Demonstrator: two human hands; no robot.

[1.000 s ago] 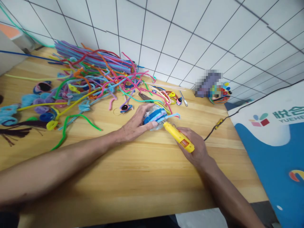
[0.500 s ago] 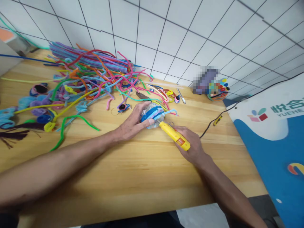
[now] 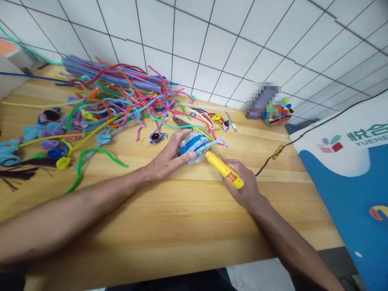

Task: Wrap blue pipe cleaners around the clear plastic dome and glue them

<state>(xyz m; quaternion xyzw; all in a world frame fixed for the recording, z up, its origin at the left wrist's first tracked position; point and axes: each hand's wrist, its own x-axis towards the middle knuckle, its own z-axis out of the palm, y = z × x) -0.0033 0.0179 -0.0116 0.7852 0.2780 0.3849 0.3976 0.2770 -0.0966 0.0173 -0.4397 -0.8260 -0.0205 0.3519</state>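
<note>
My left hand (image 3: 169, 155) is closed around the side of a clear, rounded object (image 3: 193, 146) wrapped in blue and lilac pipe cleaner bands. My thumb presses on its near side. A light blue pipe cleaner end (image 3: 218, 142) sticks out from it to the right. In my right hand (image 3: 244, 182) is a yellow glue gun (image 3: 226, 171), its nozzle pointing at the object's right side. Whether the nozzle touches it I cannot tell. Just behind the object lie dark-jawed pliers (image 3: 181, 122), partly hidden.
A heap of coloured pipe cleaners (image 3: 115, 81) covers the table's (image 3: 169, 226) back left. Small dark-eyed pieces (image 3: 155, 138) and a pen-like knife (image 3: 231, 121) lie nearby. A black cord (image 3: 266, 159) crosses the right side, past a small yellow tool (image 3: 278, 152). Tiled wall stands behind.
The glue gun's nozzle has shifted slightly to the right along the wrapped object's side. My left hand keeps its hold, nearly still.
</note>
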